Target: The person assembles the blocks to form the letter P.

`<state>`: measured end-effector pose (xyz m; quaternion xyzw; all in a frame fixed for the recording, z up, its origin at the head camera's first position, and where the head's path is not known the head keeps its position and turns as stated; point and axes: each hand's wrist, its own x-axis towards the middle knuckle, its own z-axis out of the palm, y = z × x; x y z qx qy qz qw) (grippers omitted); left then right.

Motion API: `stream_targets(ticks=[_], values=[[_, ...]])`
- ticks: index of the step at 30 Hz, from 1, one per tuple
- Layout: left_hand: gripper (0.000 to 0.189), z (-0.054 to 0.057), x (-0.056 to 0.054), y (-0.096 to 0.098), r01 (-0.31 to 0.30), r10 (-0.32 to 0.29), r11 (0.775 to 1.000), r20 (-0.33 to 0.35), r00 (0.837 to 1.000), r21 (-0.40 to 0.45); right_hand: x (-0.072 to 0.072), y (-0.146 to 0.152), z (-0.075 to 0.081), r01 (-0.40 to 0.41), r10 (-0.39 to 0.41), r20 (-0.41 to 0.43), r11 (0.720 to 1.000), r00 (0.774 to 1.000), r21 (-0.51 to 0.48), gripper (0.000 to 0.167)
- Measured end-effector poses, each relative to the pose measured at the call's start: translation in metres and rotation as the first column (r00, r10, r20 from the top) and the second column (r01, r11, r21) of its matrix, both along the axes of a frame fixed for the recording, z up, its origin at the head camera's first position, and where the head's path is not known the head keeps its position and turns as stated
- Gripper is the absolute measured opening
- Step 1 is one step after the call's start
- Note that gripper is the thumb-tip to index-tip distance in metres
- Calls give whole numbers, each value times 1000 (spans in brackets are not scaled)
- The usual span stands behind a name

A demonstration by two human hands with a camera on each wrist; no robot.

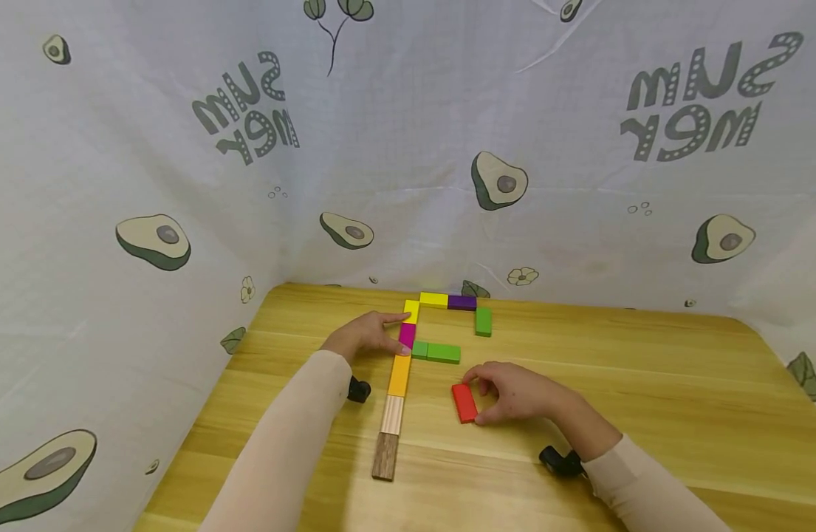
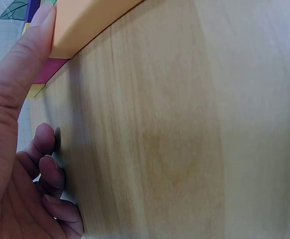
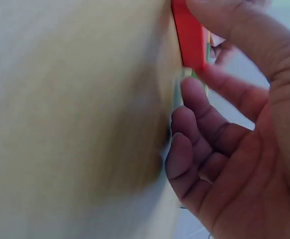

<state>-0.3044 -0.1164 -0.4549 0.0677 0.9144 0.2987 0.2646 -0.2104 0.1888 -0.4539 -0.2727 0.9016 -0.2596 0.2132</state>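
Note:
My right hand [image 1: 517, 393] pinches a red block [image 1: 464, 403] between thumb and index finger at its two ends, just right of the row of blocks. In the right wrist view, the other fingers curl loosely below the red block [image 3: 188, 37]. My left hand [image 1: 368, 334] touches the row with a straight thumb and index finger. Its index fingertip is on the upper yellow block [image 1: 413, 309], and its thumb is where the magenta block [image 1: 406, 337] meets the orange block [image 1: 399, 377]. The left wrist view shows the thumb [image 2: 23, 64] against the blocks.
Below the orange block lie a pale wood block [image 1: 392, 415] and a dark brown block [image 1: 385, 457]. Across the top run a yellow block [image 1: 434, 300] and a purple block [image 1: 462, 303], then a green block [image 1: 484, 322]. Two green blocks [image 1: 444, 353] branch right. Printed cloth hangs behind the table.

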Motion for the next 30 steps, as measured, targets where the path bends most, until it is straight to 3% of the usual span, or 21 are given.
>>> stream_targets(ticks=[3,6,10,13,19,30], values=[[85,1,1,1,-13,13,1000,6,1000,-1,-2,2,-2,62,-63,-40,997,997,-36,52],[85,1,1,1,-12,12,1000,3,1000,-3,-8,6,-3,204,-208,-49,976,977,-82,52],[84,0,0,0,4,-4,1000,-8,1000,-8,-17,7,-5,403,-408,-73,912,910,-69,57],[85,-2,-2,0,-2,2,1000,-4,1000,-11,-21,4,-6,488,-488,-91,873,868,-18,59],[86,-6,-5,1,-22,22,1000,3,1000,-7,-26,-5,-9,529,-522,-112,848,845,36,63],[85,-6,-5,0,-21,21,1000,0,1000,15,-28,-11,-10,533,-521,-144,844,841,61,65]])
